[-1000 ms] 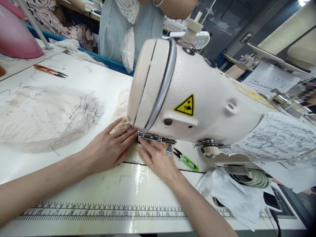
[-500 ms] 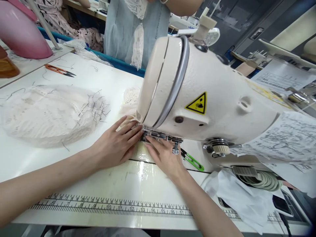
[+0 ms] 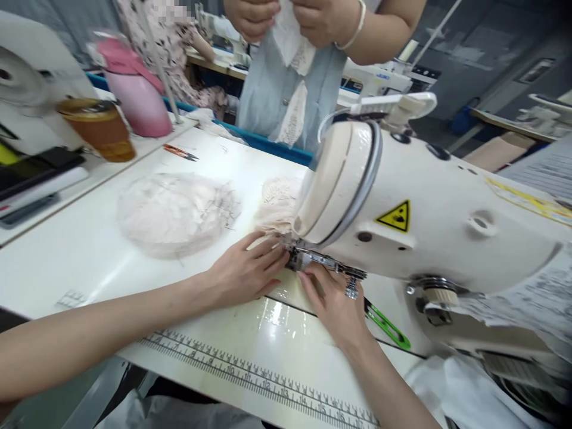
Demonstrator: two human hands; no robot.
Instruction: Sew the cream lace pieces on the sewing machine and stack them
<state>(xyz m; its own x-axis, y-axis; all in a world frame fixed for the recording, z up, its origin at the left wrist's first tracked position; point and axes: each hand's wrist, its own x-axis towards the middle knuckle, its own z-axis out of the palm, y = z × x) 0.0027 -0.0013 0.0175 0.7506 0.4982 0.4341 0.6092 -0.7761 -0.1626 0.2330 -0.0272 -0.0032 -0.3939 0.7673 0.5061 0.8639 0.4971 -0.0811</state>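
A cream sewing machine (image 3: 424,220) stands over the table, and a pale lace fabric (image 3: 277,205) lies gathered behind and beside its needle area. My left hand (image 3: 248,271) rests at the fabric's near edge, left of the presser foot (image 3: 292,256), with its fingers stretched out towards it. To the right of the foot is my right hand (image 3: 337,304), its fingers reaching in beneath the metal attachment (image 3: 328,262), thumb apart from the other fingers. The attachment hides part of these fingers. Whether a fabric edge lies under them I cannot tell.
A pile of white lace pieces (image 3: 174,214) with loose dark threads lies left. Orange thread snips (image 3: 180,152) lie behind it, green snips (image 3: 386,325) by my right wrist. A ruler strip (image 3: 250,375) runs along the front edge. Across the table a person's hands (image 3: 322,21) hold white lace.
The view has swung left and tilted, so everything appears farther right, and the other person's hands now show. My hands stay beside the presser foot in much the same pose.
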